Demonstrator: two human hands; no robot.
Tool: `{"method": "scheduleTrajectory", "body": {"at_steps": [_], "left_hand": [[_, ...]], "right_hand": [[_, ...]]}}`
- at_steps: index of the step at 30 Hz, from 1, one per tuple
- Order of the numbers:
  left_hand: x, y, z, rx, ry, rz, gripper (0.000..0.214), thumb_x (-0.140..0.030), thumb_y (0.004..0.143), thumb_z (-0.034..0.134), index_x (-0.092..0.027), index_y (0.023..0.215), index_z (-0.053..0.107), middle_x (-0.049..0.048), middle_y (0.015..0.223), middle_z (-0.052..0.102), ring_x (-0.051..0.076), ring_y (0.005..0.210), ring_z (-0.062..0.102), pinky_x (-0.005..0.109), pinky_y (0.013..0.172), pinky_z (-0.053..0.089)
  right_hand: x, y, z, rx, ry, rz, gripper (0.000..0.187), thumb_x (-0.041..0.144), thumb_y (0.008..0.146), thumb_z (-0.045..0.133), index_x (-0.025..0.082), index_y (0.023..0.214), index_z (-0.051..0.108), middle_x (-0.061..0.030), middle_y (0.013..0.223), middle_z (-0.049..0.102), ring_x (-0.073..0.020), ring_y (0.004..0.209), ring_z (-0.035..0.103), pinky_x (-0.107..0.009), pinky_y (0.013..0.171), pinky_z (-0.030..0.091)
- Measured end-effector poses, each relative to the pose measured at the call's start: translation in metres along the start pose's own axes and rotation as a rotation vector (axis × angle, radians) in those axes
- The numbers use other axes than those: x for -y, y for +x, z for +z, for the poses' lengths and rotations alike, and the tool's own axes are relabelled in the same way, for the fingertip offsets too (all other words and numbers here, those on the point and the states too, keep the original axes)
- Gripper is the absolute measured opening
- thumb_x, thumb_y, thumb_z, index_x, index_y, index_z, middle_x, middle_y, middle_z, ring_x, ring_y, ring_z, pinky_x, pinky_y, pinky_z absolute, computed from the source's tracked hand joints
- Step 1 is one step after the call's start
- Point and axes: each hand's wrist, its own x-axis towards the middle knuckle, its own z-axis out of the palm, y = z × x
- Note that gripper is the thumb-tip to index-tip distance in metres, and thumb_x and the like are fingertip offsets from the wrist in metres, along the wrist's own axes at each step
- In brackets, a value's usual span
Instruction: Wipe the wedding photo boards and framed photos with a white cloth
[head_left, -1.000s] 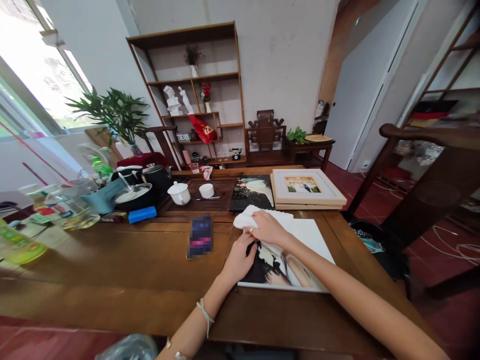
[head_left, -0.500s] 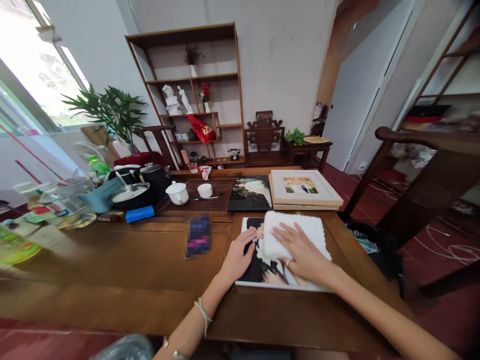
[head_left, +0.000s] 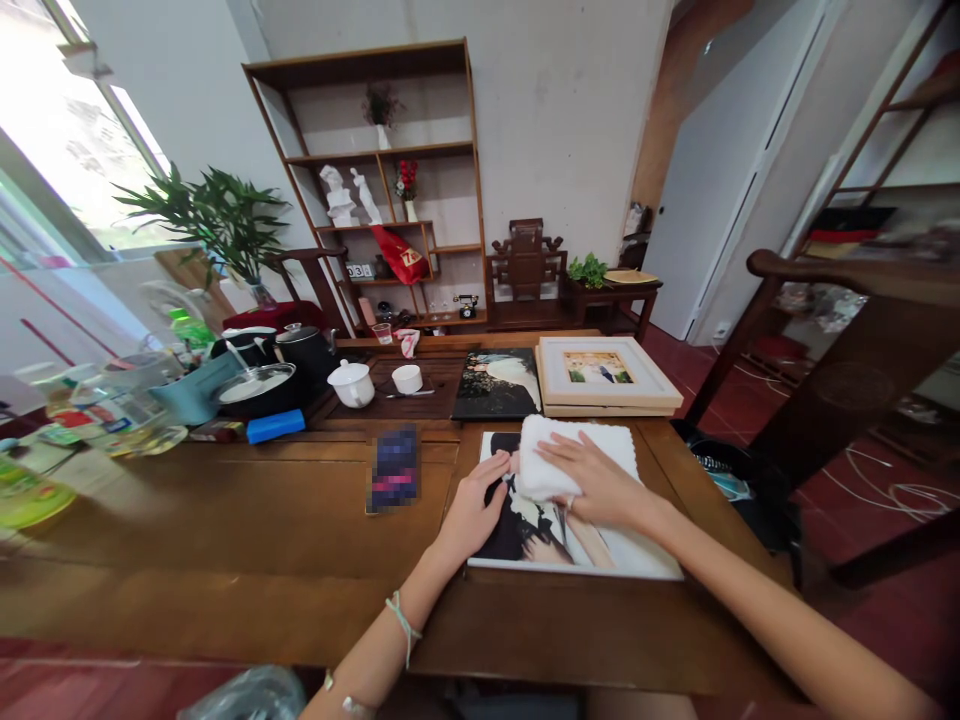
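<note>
A large photo print (head_left: 525,530) lies flat on the wooden table (head_left: 225,520) in front of me. My left hand (head_left: 469,510) rests on the print's left edge with fingers spread, pinning it down. My right hand (head_left: 596,482) presses a folded white cloth (head_left: 547,455) onto the upper part of the print, its fingers lying over the cloth.
Behind the print lie a dark photo (head_left: 496,384) and stacked framed pictures (head_left: 604,375). A phone (head_left: 395,468) sits to the left. A tea tray with white cups (head_left: 352,384), pots (head_left: 255,388), and bottles crowd the table's left. A wooden chair (head_left: 862,340) stands at right.
My right hand carried the cloth from the print's top left corner across to the right, then drew it back toward the middle. The left hand stayed on the print's edge.
</note>
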Motion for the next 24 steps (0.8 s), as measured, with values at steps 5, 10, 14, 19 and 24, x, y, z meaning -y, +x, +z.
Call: {"method": "scheduleTrajectory", "body": {"at_steps": [5, 10, 14, 19, 24], "left_hand": [[-0.001, 0.0, -0.001, -0.01, -0.01, 0.0, 0.036, -0.016, 0.088, 0.05, -0.02, 0.121, 0.064, 0.0082, 0.132, 0.059, 0.022, 0.127, 0.052, 0.045, 0.111, 0.038], [0.0, 0.0, 0.0, -0.01, -0.001, 0.004, 0.036, -0.015, 0.088, 0.05, -0.02, 0.12, 0.065, 0.0084, 0.132, 0.059, 0.023, 0.128, 0.051, 0.045, 0.112, 0.037], [-0.002, 0.0, -0.001, 0.004, 0.017, 0.011, 0.038, -0.014, 0.088, 0.047, -0.02, 0.121, 0.064, 0.0077, 0.133, 0.059, 0.022, 0.128, 0.051, 0.044, 0.112, 0.037], [-0.001, 0.0, 0.0, 0.016, 0.029, -0.01, 0.039, -0.014, 0.088, 0.046, -0.017, 0.122, 0.063, 0.0084, 0.134, 0.058, 0.022, 0.129, 0.05, 0.044, 0.113, 0.036], [-0.001, 0.0, 0.0, 0.0, 0.017, -0.01, 0.037, -0.016, 0.088, 0.048, -0.018, 0.121, 0.064, 0.0086, 0.133, 0.058, 0.022, 0.128, 0.051, 0.044, 0.113, 0.036]], "right_hand": [[-0.016, 0.019, -0.001, -0.053, -0.028, 0.034, 0.063, 0.041, 0.085, 0.054, 0.016, 0.142, 0.042, -0.0137, 0.146, 0.044, -0.0304, 0.14, 0.029, -0.058, 0.114, 0.013], [0.022, -0.019, 0.004, 0.028, -0.011, -0.05, 0.068, 0.026, 0.079, 0.056, 0.016, 0.144, 0.039, -0.012, 0.149, 0.039, -0.0304, 0.143, 0.022, -0.059, 0.114, 0.008], [0.06, -0.064, 0.001, 0.147, 0.041, -0.181, 0.083, 0.016, 0.066, 0.056, 0.015, 0.146, 0.034, -0.0098, 0.154, 0.031, -0.031, 0.145, 0.013, -0.058, 0.116, 0.0], [0.057, -0.072, 0.0, 0.164, 0.078, -0.207, 0.086, 0.016, 0.063, 0.056, 0.019, 0.146, 0.035, -0.007, 0.154, 0.031, -0.0292, 0.144, 0.016, -0.056, 0.117, 0.003], [0.0, -0.025, 0.0, 0.047, 0.014, -0.059, 0.069, 0.025, 0.074, 0.056, 0.019, 0.142, 0.043, -0.0088, 0.148, 0.041, -0.0276, 0.14, 0.03, -0.056, 0.116, 0.012]]}}
